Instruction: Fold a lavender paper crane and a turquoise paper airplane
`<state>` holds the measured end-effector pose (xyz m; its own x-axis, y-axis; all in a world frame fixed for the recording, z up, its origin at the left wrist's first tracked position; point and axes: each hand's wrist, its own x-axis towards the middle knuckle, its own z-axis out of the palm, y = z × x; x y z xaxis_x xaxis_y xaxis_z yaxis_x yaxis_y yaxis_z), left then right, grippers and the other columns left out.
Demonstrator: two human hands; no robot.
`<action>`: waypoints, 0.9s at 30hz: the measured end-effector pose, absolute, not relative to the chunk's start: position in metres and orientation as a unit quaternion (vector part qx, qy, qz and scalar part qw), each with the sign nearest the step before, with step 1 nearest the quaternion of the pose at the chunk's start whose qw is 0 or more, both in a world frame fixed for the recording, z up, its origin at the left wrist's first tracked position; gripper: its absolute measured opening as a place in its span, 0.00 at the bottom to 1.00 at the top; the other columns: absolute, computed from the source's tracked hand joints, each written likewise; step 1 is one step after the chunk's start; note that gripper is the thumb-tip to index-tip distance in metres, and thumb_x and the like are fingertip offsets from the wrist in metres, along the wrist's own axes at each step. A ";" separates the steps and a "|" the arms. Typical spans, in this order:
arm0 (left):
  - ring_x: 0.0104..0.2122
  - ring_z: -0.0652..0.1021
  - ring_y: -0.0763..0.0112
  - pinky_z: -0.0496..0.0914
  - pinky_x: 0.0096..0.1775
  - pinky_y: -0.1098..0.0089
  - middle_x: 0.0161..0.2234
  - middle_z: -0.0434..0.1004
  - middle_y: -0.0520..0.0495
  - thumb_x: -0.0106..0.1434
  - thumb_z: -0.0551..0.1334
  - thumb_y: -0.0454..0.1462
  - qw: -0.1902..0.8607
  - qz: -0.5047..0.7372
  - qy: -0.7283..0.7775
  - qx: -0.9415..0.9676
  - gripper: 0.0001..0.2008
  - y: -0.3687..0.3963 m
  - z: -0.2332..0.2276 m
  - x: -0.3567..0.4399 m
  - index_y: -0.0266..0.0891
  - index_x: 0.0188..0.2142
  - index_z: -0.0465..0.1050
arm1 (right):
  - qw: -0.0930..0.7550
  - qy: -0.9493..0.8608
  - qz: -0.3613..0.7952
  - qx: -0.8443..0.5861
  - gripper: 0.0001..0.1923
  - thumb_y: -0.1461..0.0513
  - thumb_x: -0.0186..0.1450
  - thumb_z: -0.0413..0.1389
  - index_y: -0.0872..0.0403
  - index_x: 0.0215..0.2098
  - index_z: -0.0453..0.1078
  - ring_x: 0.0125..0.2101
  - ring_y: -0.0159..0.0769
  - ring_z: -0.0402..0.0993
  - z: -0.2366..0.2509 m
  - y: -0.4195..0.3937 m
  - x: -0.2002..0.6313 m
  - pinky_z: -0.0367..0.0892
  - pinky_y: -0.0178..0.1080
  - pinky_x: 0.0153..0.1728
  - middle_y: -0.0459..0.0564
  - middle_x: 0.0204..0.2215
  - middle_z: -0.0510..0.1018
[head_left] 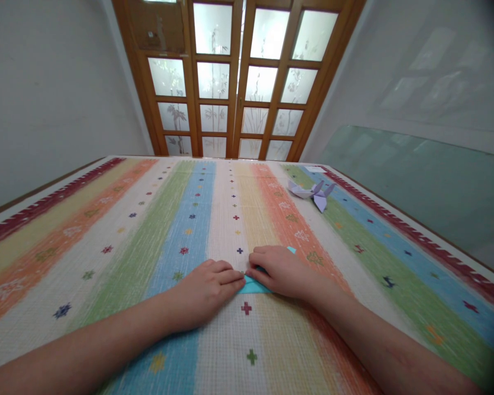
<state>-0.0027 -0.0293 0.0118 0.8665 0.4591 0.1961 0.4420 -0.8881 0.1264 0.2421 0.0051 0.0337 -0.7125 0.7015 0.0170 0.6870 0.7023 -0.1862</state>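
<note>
A folded piece of turquoise paper [257, 286] lies flat on the striped tablecloth, low in the middle of the head view. My left hand [209, 291] rests at the paper's left end, its fingers pressed together on the edge. From the other side my right hand [280, 271] is closed over the paper, thumb and curled fingers against it. A small turquoise corner shows beyond the right knuckles. Both hands cover much of the sheet, so its full folded shape is hidden.
Two pale purple folded-paper figures [319, 195] sit towards the far right of the striped tablecloth [148, 219]. Behind them, near the far edge, lies a small white slip [315, 169]. Wooden doors with frosted panes [214, 79] stand beyond the table, between pale walls.
</note>
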 end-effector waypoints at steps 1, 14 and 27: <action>0.53 0.72 0.58 0.67 0.53 0.56 0.57 0.74 0.42 0.74 0.51 0.35 0.038 0.112 0.229 0.966 0.17 -0.029 0.012 -0.003 0.38 0.61 0.65 | 0.046 -0.921 0.083 -0.377 0.15 0.54 0.72 0.52 0.54 0.34 0.72 0.34 0.36 0.71 0.034 0.005 0.242 0.56 0.37 0.32 0.50 0.32 0.78; 0.52 0.74 0.60 0.67 0.53 0.58 0.54 0.77 0.42 0.73 0.53 0.34 0.034 0.112 0.222 0.968 0.18 -0.029 0.015 -0.001 0.39 0.60 0.66 | 0.062 -0.919 0.080 -0.381 0.13 0.55 0.72 0.53 0.54 0.34 0.72 0.33 0.35 0.70 0.031 0.003 0.243 0.55 0.36 0.32 0.49 0.32 0.78; 0.54 0.73 0.59 0.66 0.53 0.58 0.55 0.75 0.42 0.73 0.53 0.34 0.028 0.112 0.232 0.966 0.18 -0.031 0.011 -0.002 0.40 0.60 0.67 | 0.035 -0.907 -0.029 -0.419 0.26 0.53 0.76 0.40 0.46 0.70 0.53 0.67 0.56 0.53 0.010 0.005 0.254 0.52 0.61 0.60 0.61 0.68 0.57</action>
